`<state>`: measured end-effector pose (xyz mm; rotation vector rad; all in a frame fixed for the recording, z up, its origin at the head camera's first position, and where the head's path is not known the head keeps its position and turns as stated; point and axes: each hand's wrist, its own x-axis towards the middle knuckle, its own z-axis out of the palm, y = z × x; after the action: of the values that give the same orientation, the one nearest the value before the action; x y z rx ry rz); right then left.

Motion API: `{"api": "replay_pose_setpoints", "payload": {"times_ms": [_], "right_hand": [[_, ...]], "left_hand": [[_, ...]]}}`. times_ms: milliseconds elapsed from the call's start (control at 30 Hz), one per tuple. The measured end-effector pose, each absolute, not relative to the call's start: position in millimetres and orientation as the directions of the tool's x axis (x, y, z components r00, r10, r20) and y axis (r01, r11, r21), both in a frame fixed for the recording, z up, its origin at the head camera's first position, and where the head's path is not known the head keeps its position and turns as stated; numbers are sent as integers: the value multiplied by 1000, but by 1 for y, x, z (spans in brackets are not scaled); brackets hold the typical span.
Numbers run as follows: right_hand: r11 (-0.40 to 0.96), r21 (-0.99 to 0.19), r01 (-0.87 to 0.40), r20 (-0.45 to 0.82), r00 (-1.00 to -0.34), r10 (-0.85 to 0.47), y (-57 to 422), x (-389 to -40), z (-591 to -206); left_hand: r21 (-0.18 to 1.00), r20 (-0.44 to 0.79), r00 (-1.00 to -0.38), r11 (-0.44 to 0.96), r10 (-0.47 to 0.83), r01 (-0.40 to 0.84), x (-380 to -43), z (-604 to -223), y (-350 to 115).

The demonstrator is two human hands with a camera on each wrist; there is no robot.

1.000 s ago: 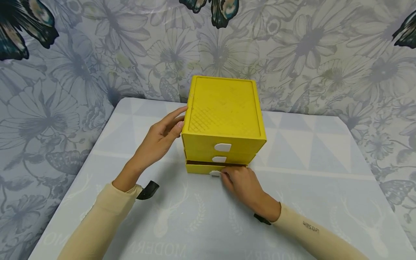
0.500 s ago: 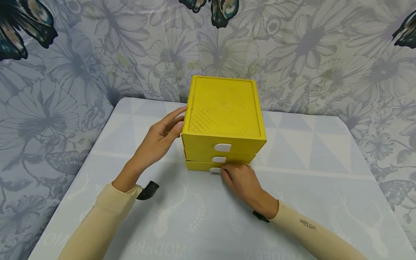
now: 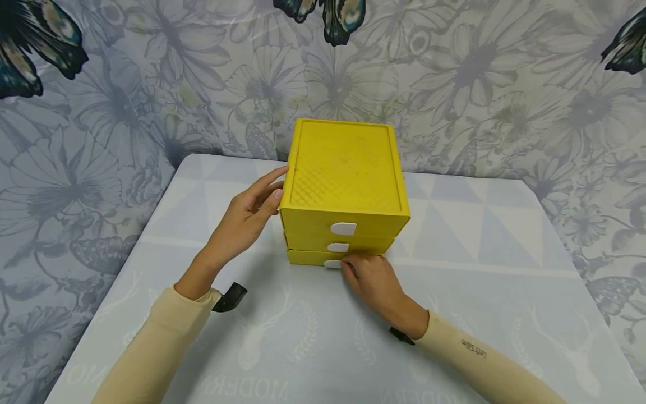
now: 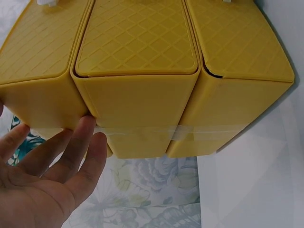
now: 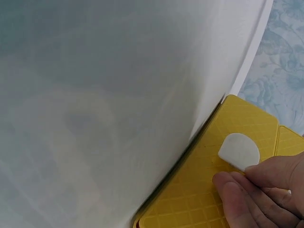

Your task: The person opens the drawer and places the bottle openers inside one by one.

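A yellow unit of stacked drawers [image 3: 348,168] stands on the table, with a white handle on each front. Its bottom drawer [image 3: 305,257] sits flush with the others. My right hand [image 3: 375,286] is at that drawer's white handle [image 5: 240,151], thumb on the handle's edge and fingers curled in beside it against the drawer front. My left hand [image 3: 241,217] rests on the unit's left side, fingers extended and spread. In the left wrist view those fingers [image 4: 78,142] touch the side wall near a strip of clear tape [image 4: 209,132].
The table [image 3: 479,325] has a pale printed cover. Behind it rises a wall [image 3: 469,84] with a floral pattern and dark butterflies [image 3: 343,19], close to the back of the drawer unit.
The bottom drawer stuck out slightly a second ago and has slid in, with my right hand moving along at its handle. My left hand has stayed against the unit's side.
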<state>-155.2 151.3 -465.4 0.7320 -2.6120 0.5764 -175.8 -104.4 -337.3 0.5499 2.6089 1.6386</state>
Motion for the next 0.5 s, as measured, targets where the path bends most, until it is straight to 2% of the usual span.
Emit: {"api": "replay_pose_setpoints", "payload": {"times_ms": [500], "right_hand": [[766,-324,-555,397,-815,-422,160,-147,-450]], "left_hand": [[867,179,-951,417,250,273,-176,-351,-110]]}}
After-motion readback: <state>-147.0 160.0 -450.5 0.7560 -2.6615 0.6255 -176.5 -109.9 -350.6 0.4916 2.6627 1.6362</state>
